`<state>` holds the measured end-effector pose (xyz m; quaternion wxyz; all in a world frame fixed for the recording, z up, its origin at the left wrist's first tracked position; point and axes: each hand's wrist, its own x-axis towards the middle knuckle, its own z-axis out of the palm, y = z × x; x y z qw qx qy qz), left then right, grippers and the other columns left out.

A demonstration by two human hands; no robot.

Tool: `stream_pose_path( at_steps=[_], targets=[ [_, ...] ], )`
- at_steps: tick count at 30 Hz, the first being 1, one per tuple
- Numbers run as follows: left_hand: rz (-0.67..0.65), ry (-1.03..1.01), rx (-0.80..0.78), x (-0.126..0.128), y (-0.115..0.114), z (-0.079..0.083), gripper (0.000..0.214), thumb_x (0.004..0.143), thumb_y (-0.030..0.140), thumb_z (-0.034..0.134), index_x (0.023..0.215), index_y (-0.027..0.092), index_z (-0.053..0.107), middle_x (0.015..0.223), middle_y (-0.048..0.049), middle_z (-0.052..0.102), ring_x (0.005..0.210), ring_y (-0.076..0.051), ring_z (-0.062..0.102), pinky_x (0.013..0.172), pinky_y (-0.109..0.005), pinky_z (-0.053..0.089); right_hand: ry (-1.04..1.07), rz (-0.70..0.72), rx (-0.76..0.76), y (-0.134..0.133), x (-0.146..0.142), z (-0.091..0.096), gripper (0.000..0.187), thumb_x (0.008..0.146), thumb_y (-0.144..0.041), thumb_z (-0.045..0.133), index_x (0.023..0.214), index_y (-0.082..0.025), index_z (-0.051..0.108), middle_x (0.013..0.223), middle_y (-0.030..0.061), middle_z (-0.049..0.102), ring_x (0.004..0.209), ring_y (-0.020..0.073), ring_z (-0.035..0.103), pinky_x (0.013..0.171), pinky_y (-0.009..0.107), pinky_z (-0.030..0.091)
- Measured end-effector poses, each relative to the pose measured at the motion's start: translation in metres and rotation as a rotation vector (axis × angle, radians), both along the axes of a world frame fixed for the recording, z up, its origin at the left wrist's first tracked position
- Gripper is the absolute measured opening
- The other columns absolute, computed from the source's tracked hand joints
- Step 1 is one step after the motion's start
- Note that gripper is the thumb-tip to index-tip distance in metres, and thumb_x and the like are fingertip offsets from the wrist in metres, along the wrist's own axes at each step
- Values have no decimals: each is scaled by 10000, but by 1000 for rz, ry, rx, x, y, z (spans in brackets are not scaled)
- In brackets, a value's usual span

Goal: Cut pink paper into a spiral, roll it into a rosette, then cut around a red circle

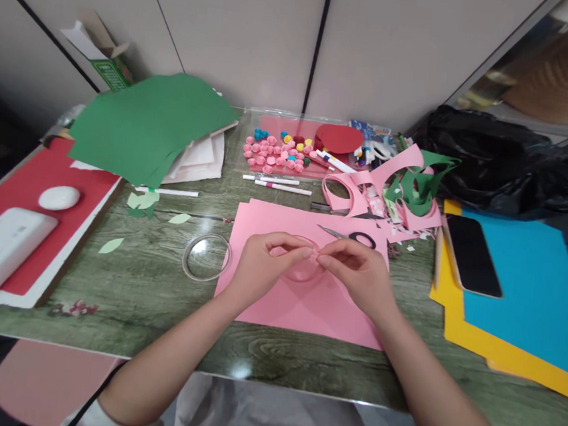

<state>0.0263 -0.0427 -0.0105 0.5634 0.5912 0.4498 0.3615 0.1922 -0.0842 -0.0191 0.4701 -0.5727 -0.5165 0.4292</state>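
My left hand (265, 259) and my right hand (356, 267) meet above a pink paper sheet (305, 305) in the middle of the table. Both pinch a small pink paper piece (305, 262) between their fingertips; its shape is partly hidden by the fingers. Black-handled scissors (354, 237) lie on the sheet just beyond my right hand. A clear tape ring (206, 257) rests on the table left of my left hand.
Pink and green paper scraps (407, 185), markers (281, 184) and a tray of small pink rolled flowers (274, 153) lie behind. Green sheets (146, 123) sit back left, a white mouse (59, 197) on red paper (31, 175) left, a phone (473, 255) on blue and yellow sheets (532, 297) right.
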Motion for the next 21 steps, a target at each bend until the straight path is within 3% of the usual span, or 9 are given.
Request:
stream_pose_path(
  at_steps=[21],
  targets=[
    [-49,-12,-23,1,-4,2,70,705,259,694,714,192,711,791,-14,734,759,-141,661,734,-236,510,41,19,1,0,-3,4,147,687,-254,717,641,-191,593,614,-20,569,579,119,510,566,259,419]
  ],
)
